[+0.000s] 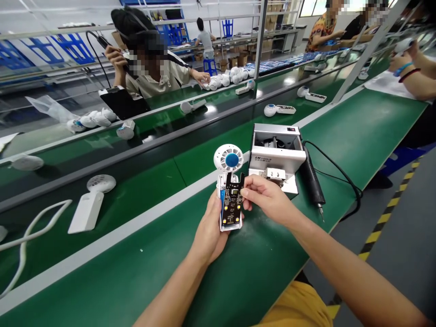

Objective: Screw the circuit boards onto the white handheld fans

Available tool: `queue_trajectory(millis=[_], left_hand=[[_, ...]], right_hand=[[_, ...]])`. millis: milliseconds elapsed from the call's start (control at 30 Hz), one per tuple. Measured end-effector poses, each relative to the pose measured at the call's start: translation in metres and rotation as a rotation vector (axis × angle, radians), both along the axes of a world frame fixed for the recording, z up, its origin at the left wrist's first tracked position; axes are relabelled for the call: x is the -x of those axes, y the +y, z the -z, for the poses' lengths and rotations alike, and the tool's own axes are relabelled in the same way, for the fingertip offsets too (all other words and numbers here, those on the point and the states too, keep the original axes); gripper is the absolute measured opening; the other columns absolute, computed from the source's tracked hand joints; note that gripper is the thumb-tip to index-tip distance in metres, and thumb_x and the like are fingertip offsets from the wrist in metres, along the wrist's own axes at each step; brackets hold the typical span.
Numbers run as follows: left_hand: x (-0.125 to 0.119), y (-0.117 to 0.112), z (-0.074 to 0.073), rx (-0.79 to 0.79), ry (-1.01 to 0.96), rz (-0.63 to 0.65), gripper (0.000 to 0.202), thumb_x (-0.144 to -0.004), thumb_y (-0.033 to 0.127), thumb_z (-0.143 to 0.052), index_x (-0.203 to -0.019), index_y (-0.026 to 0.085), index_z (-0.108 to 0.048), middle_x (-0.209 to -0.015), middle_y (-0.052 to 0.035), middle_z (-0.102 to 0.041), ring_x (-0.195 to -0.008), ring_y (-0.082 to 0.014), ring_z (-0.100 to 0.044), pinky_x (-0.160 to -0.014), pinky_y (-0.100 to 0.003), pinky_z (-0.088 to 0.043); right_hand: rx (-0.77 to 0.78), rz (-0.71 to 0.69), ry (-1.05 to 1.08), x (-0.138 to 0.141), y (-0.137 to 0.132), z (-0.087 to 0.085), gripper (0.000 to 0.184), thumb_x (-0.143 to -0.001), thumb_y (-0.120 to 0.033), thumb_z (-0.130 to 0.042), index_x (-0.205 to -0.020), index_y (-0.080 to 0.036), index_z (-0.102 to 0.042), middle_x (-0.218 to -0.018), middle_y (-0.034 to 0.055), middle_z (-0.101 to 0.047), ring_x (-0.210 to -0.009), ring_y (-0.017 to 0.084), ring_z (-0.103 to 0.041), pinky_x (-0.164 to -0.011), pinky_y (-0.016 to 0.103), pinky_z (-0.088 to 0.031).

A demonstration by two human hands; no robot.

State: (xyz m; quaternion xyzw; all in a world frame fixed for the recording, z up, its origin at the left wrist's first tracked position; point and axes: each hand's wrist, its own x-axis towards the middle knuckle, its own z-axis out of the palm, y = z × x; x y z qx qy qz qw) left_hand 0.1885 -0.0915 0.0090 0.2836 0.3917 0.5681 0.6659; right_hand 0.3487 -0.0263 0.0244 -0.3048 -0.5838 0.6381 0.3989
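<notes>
Left hand (209, 229) gripped white fan (229, 160) upright just left of white box (277, 154), fingers curled behind it and mostly hidden. Right hand (267, 196) thumb and forefinger pinched upper right edge of circuit board (232, 200) seated in the fan's open lower half; anything smaller between fingertips too small to make out.

- White handheld fan (229, 160): round vented head with a blue hub, upright, its handle shell open toward the camera, held above the green surface (259, 254).
- Black circuit board (232, 202): lies lengthwise in the open handle, pale square components showing.
</notes>
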Motion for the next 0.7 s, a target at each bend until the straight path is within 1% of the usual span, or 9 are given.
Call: queue_trajectory(millis=[67,167,233,300,500,700], left_hand=[[-0.001,0.0,0.0,0.001,-0.005,-0.011,0.046,-0.094,0.058,-0.064,-0.123,0.023,-0.06,-0.09,-0.0026,-0.068,-0.07,-0.0155,-0.062,-0.062,-0.028,-0.052],[-0.002,-0.001,0.0,0.01,-0.004,-0.031,0.05,-0.091,0.058,-0.068,-0.128,0.025,-0.06,-0.096,-0.0022,-0.068,-0.074,-0.0154,-0.062,-0.065,-0.028,-0.053],[-0.002,-0.003,-0.002,0.01,0.001,-0.041,0.053,-0.091,0.057,-0.069,-0.132,0.026,-0.059,-0.099,-0.0024,-0.068,-0.077,-0.0159,-0.063,-0.067,-0.029,-0.054],[-0.002,-0.004,-0.003,-0.007,0.01,-0.048,0.055,-0.091,0.057,-0.069,-0.136,0.026,-0.059,-0.099,-0.0028,-0.068,-0.078,-0.0166,-0.063,-0.068,-0.029,-0.054],[-0.004,-0.002,-0.004,-0.065,0.01,-0.04,0.055,-0.093,0.057,-0.067,-0.136,0.024,-0.059,-0.094,-0.0028,-0.068,-0.075,-0.0164,-0.062,-0.066,-0.028,-0.053],[-0.003,-0.001,-0.005,-0.107,-0.023,-0.064,0.048,-0.094,0.054,-0.066,-0.129,0.021,-0.06,-0.093,-0.003,-0.069,-0.075,-0.0158,-0.063,-0.066,-0.028,-0.054]], right_hand=[[-0.02,-0.009,-0.029,-0.002,-0.001,0.0,0.019,-0.095,-0.039,-0.064,-0.09,-0.021,-0.059,-0.067,-0.0032,-0.063,-0.062,0.014,-0.06,-0.061,0.028,-0.049],[-0.103,-0.021,-0.118,-0.004,-0.004,-0.002,0.012,-0.098,-0.031,-0.059,-0.093,-0.021,-0.059,-0.07,-0.003,-0.062,-0.066,0.014,-0.061,-0.064,0.028,-0.048],[-0.16,-0.025,-0.173,-0.005,-0.007,-0.006,0.009,-0.099,-0.028,-0.056,-0.094,-0.022,-0.059,-0.073,-0.0028,-0.062,-0.068,0.014,-0.062,-0.065,0.028,-0.048],[-0.179,-0.023,-0.194,-0.006,-0.009,-0.009,0.008,-0.099,-0.027,-0.055,-0.093,-0.022,-0.058,-0.074,-0.0029,-0.062,-0.068,0.014,-0.063,-0.065,0.028,-0.048],[-0.115,-0.035,-0.176,-0.005,-0.005,-0.019,0.006,-0.096,-0.025,-0.058,-0.091,-0.021,-0.059,-0.068,-0.0035,-0.064,-0.064,0.014,-0.063,-0.063,0.027,-0.05],[-0.054,-0.036,-0.066,0.0,-0.001,-0.018,0.007,-0.094,-0.026,-0.061,-0.092,-0.019,-0.06,-0.068,-0.0032,-0.065,-0.063,0.012,-0.064,-0.062,0.025,-0.051]])
